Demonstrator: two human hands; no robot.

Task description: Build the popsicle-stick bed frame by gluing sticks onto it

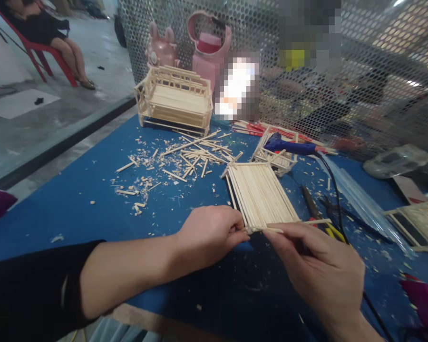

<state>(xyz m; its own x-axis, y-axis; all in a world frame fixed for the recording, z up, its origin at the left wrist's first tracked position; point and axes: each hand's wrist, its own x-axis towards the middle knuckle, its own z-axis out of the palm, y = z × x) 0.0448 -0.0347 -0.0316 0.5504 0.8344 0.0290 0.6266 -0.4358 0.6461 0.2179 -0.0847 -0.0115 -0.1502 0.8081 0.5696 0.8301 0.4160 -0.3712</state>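
A small panel of thin wooden sticks (pixel 260 190), laid side by side on a frame, lies in front of me. My left hand (pixel 214 235) is closed in a pinch at its near left corner; the fingertips are partly hidden. Between the thumb and forefinger of my right hand (pixel 324 266) is a thin wooden stick (pixel 274 230), held along the panel's near edge. Another stick (pixel 319 222) juts out to the right behind that hand. Past the panel's far right corner, a blue glue gun (pixel 292 146) rests on a small stick frame (pixel 280 161).
Offcuts and loose sticks (pixel 196 156) litter the blue table (pixel 92 223). A miniature stick bench (pixel 174 99) stands at the back beside a pink bottle (pixel 205 61). Pliers (pixel 310 202), a black cable (pixel 337 190) and clear glue sticks (pixel 367 204) lie right. A person sits far left.
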